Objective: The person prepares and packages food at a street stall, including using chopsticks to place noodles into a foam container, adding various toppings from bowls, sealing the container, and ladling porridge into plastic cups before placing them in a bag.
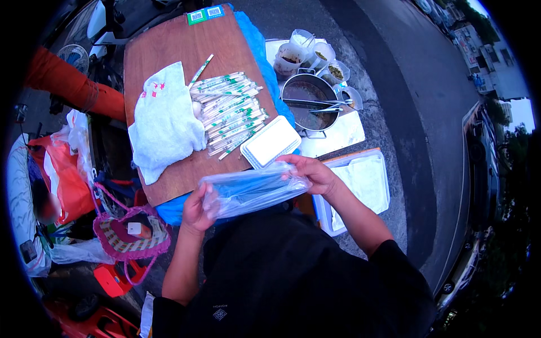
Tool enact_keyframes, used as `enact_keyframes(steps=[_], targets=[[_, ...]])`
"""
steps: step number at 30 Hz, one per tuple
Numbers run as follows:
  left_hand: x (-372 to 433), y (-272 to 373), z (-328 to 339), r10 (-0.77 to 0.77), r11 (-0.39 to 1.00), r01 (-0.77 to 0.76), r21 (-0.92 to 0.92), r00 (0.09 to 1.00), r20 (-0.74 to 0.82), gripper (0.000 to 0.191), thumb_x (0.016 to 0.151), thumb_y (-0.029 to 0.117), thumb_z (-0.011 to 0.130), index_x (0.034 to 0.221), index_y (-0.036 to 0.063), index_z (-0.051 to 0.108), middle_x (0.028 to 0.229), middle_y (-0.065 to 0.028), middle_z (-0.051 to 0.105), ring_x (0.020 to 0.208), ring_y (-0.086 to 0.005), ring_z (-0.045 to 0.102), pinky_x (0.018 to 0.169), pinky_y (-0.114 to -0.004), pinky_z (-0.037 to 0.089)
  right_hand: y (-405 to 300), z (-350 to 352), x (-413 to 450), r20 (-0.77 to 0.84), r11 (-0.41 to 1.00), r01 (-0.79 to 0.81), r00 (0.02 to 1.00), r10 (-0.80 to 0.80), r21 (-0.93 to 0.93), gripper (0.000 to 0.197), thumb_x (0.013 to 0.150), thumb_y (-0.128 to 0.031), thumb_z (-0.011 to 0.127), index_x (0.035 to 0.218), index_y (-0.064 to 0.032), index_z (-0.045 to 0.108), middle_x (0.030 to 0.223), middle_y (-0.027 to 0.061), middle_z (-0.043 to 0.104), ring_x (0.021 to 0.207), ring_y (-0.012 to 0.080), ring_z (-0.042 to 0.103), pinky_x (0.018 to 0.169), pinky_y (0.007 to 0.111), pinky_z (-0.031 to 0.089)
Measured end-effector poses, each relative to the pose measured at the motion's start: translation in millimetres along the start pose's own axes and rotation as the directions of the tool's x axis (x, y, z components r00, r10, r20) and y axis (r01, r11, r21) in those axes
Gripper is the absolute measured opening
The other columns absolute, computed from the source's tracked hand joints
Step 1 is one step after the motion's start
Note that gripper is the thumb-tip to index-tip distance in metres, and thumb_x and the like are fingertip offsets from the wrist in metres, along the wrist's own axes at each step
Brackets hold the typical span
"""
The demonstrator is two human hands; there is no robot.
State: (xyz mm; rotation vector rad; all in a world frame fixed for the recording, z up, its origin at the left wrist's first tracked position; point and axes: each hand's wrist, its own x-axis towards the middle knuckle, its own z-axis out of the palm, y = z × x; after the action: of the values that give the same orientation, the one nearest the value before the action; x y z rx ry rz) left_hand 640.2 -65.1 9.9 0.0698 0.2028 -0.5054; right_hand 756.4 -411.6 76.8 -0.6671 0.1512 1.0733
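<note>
A clear plastic bag (253,188) is stretched sideways between my two hands, above the near edge of a brown wooden tabletop (169,42). My left hand (198,208) grips its left end, and my right hand (310,174) pinches the other end, with some fingers behind the film. Just beyond my right hand lies a white lidded takeaway box (271,142) at the table's corner. Farther in is a pile of paper-wrapped disposable chopsticks (232,114). A white towel (167,126) with red marks lies to their left.
Right of the table, a steel pot (310,91) of dark liquid holds metal utensils, beside several plastic tubs (291,57) of condiments. A plastic bin (382,181) with a white cloth stands nearer. At left are a pink woven basket (131,236) and an orange pole (80,80).
</note>
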Motion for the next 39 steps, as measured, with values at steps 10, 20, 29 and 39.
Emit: enact_keyframes(steps=[10, 20, 29, 39], targets=[[-44, 64, -28, 0.309, 0.944, -0.278, 0.177, 0.933, -0.183, 0.028, 0.103, 0.026, 0.051, 0.120, 0.0068, 0.062, 0.114, -0.0093, 0.070, 0.104, -0.0264, 0.068, 0.091, -0.046, 0.055, -70, -53, 51, -0.448, 0.489, -0.270, 0.844, -0.294, -0.830, 0.061, 0.086, -0.036, 0.078, 0.126, 0.0057, 0.056, 0.119, 0.0177, 0.065, 0.102, 0.0211, 0.064, 0.089, 0.034, 0.051], [-60, 75, -38, 0.494, 0.869, -0.428, 0.248, 0.775, -0.395, 0.029, 0.102, 0.020, 0.053, 0.126, 0.0043, 0.060, 0.126, -0.0136, 0.065, 0.119, -0.0301, 0.061, 0.102, -0.050, 0.048, -51, -46, 56, -0.469, 0.674, -0.192, 0.845, -0.256, -0.714, 0.071, 0.087, -0.029, 0.078, 0.136, 0.0088, 0.042, 0.121, 0.0188, 0.062, 0.103, 0.0230, 0.065, 0.090, 0.038, 0.053], [55, 12, -15, 0.349, 0.937, -0.275, 0.217, 0.776, -0.526, 0.024, 0.100, 0.025, 0.058, 0.117, 0.0078, 0.063, 0.108, -0.0073, 0.069, 0.097, -0.0214, 0.066, 0.079, -0.039, 0.056, -79, -14, -3, -0.371, 0.917, 0.128, 0.887, -0.276, -0.377, 0.056, 0.091, -0.020, 0.073, 0.134, 0.0057, 0.046, 0.123, 0.0172, 0.063, 0.113, 0.0257, 0.065, 0.100, 0.039, 0.051], [139, -27, -8, 0.492, 0.768, -0.188, 0.613, 0.786, -0.375, 0.032, 0.104, 0.022, 0.049, 0.128, 0.0041, 0.060, 0.115, -0.0117, 0.064, 0.105, -0.0247, 0.063, 0.090, -0.036, 0.050, -38, -32, 53, -0.468, 0.874, -0.024, 0.851, -0.237, -0.486, 0.058, 0.092, -0.022, 0.073, 0.135, 0.0041, 0.044, 0.126, 0.0182, 0.060, 0.114, 0.0249, 0.063, 0.096, 0.041, 0.053]])
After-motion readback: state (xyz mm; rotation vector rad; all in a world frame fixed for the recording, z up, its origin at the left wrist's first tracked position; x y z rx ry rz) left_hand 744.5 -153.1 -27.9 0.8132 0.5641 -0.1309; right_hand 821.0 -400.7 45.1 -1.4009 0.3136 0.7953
